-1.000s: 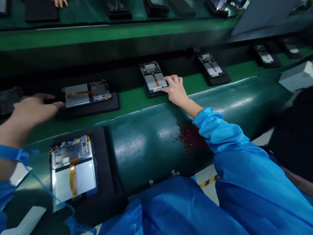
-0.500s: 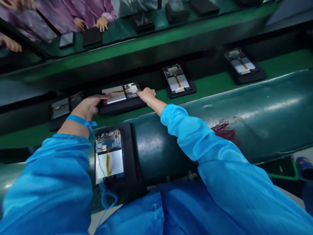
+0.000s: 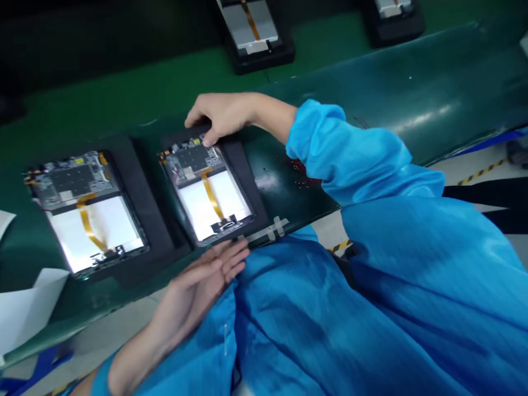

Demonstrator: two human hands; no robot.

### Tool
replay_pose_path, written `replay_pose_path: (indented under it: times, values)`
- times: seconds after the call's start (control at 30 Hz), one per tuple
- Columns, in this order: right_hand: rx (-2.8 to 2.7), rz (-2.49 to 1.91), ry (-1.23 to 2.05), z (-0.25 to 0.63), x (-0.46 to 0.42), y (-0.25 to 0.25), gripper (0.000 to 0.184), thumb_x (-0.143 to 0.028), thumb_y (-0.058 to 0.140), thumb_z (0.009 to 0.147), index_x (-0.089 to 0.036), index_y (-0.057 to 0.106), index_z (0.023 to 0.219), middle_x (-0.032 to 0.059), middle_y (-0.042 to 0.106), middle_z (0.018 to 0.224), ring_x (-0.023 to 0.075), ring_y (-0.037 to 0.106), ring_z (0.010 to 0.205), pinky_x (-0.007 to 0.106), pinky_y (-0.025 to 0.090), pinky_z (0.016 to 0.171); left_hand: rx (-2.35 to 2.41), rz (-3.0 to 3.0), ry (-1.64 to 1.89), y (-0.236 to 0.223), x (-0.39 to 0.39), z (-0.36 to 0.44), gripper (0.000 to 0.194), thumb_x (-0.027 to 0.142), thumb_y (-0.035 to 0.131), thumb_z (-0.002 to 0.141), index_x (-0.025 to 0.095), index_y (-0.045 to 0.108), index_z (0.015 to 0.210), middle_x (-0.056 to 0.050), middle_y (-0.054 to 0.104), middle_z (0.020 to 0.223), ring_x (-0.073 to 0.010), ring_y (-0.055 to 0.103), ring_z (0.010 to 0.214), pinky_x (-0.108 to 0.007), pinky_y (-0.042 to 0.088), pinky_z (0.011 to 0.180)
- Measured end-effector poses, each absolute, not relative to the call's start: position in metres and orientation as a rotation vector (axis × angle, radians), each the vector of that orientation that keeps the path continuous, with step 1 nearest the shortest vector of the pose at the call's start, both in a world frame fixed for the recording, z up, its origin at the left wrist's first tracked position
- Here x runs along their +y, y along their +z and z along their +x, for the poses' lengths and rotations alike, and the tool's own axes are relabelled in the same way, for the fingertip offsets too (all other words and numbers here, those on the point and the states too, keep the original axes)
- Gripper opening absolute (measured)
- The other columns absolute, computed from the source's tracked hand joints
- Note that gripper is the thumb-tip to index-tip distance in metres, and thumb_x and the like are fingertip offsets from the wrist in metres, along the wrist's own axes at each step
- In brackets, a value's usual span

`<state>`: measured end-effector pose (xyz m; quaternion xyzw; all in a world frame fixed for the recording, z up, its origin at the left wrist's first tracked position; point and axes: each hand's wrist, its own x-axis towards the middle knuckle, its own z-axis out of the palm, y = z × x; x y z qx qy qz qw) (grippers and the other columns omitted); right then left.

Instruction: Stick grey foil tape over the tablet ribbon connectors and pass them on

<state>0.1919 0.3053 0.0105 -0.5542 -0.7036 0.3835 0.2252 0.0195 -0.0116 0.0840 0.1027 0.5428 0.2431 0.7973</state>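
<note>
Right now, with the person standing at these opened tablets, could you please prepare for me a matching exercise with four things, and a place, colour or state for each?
Column 1
1. Right hand
2. Left hand
3. Flat ribbon cable on the opened tablet nearest the right hand
4. Large white paper

Column 2
A. Orange-gold
B. At the lower left of the picture
C. Palm showing, fingers extended, near the tablet's lower end
D. Thumb at the circuit board end of the tablet

Pairs: 1-D, 2-C, 3-A, 4-B.
</note>
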Motion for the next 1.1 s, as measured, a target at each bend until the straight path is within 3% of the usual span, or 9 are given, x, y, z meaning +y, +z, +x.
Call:
replay_pose_path:
  times: [0.1, 0.2, 0.3, 0.4, 0.47, 0.6, 0.73, 0.93, 1.1]
  values:
    - [-2.204, -1.451, 0.931, 0.239, 0.258, 0.009, 0.037, -0.051, 0.063, 0.100, -0.017, 0.069, 0.113, 0.0083, 0.062, 0.114, 0.0333, 0.057, 0.122, 0.055, 0.049, 0.103, 1.085, 0.367, 0.414, 0.079, -0.020, 0.013, 0.045, 0.042, 0.072, 0.085, 0.030, 0.080, 0.128, -0.010, 0.068, 0.146, -0.0408, 0.059, 0.143, -0.061, 0.042, 0.128]
    - [-2.469, -1.376, 0.792, 0.279, 0.225, 0.013, 0.028, -0.045, 0.070, 0.098, -0.017, 0.070, 0.104, 0.0097, 0.062, 0.113, 0.0332, 0.054, 0.121, 0.054, 0.045, 0.103, 1.236, 0.572, 0.563, 0.084, -0.017, -0.002, 0.030, 0.043, 0.073, 0.088, 0.031, 0.085, 0.113, -0.012, 0.076, 0.127, -0.0398, 0.068, 0.126, -0.059, 0.054, 0.117]
    - [-2.715, -1.317, 0.619, 0.293, 0.199, 0.018, 0.014, -0.031, 0.074, 0.094, -0.017, 0.069, 0.096, 0.0113, 0.063, 0.113, 0.0335, 0.053, 0.119, 0.051, 0.043, 0.101, 1.413, 0.689, 0.821, 0.084, -0.002, -0.003, 0.016, 0.039, 0.073, 0.090, 0.033, 0.084, 0.100, -0.008, 0.076, 0.109, -0.0318, 0.071, 0.111, -0.052, 0.060, 0.109]
    - [-2.822, -1.308, 0.431, 0.288, 0.177, 0.014, 0.005, -0.018, 0.064, 0.097, -0.016, 0.068, 0.097, 0.0148, 0.064, 0.115, 0.0336, 0.053, 0.117, 0.049, 0.043, 0.096, 1.409, 0.870, 0.897, 0.078, 0.021, 0.011, 0.014, 0.037, 0.077, 0.090, 0.033, 0.080, 0.102, -0.004, 0.076, 0.104, -0.0273, 0.071, 0.106, -0.046, 0.061, 0.103]
    - [-2.844, -1.284, 0.393, 0.284, 0.169, 0.009, 0.016, -0.014, 0.052, 0.100, -0.015, 0.067, 0.098, 0.0165, 0.064, 0.115, 0.0332, 0.053, 0.115, 0.048, 0.043, 0.093, 1.433, 1.104, 0.883, 0.071, 0.038, 0.022, 0.016, 0.039, 0.076, 0.091, 0.030, 0.078, 0.104, -0.003, 0.076, 0.105, -0.0254, 0.071, 0.099, -0.042, 0.061, 0.092]
    - [-2.778, -1.096, 0.610, 0.290, 0.166, 0.010, 0.016, -0.015, 0.047, 0.101, -0.020, 0.061, 0.096, 0.0138, 0.063, 0.110, 0.0294, 0.054, 0.107, 0.046, 0.043, 0.094, 1.542, 1.771, 0.842, 0.055, 0.069, 0.043, 0.013, 0.033, 0.064, 0.098, 0.024, 0.072, 0.102, -0.004, 0.074, 0.101, -0.0222, 0.065, 0.088, -0.040, 0.055, 0.087]
    - [-2.600, -0.787, 0.860, 0.296, 0.162, 0.027, 0.014, -0.014, 0.046, 0.103, -0.023, 0.053, 0.095, 0.0081, 0.061, 0.103, 0.0242, 0.054, 0.101, 0.042, 0.045, 0.095, 1.448, 2.170, 0.746, 0.042, 0.088, 0.059, 0.017, 0.029, 0.058, 0.101, 0.023, 0.072, 0.110, -0.007, 0.070, 0.101, -0.0269, 0.061, 0.101, -0.044, 0.048, 0.094]
    - [-2.465, -0.588, 0.984, 0.288, 0.149, 0.038, 0.016, -0.026, 0.044, 0.110, -0.022, 0.052, 0.097, 0.0067, 0.059, 0.101, 0.0229, 0.055, 0.101, 0.040, 0.047, 0.094, 1.457, 2.255, 0.764, 0.044, 0.090, 0.069, 0.012, 0.031, 0.064, 0.098, 0.023, 0.070, 0.091, -0.005, 0.066, 0.087, -0.0272, 0.058, 0.091, -0.044, 0.044, 0.085]
    - [-2.260, -0.696, 1.056, 0.281, 0.142, 0.037, 0.025, -0.042, 0.049, 0.111, -0.021, 0.055, 0.099, 0.0028, 0.061, 0.097, 0.0169, 0.056, 0.089, 0.033, 0.047, 0.084, 1.449, 1.949, 0.955, 0.050, 0.083, 0.068, 0.013, 0.024, 0.072, 0.088, 0.024, 0.065, 0.078, -0.001, 0.064, 0.078, -0.0211, 0.058, 0.079, -0.040, 0.047, 0.079]
